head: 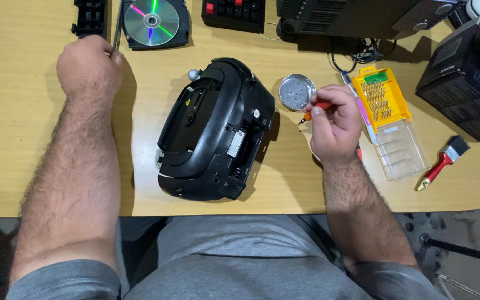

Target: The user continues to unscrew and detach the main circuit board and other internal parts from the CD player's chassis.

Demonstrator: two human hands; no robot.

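On desk: left hand [89,65] fisted around thin tool [117,30]; right hand [334,125] pinches orange screwdriver [315,109] beside black radio [215,130].

My left hand [89,65] is resting closed at the back left of the desk [23,166], hemmed in by the disc tray [154,23] and a black part [91,18] just behind it. Bare desk is lying open to its left and toward me. The black radio [215,133] is blocking the middle. My right hand [334,125] is sitting in a narrow lane: metal dish [297,92] just behind, radio to the left, yellow bit case [391,119] close on the right. The brush [443,162] is lying farther right; the front edge is staying open.
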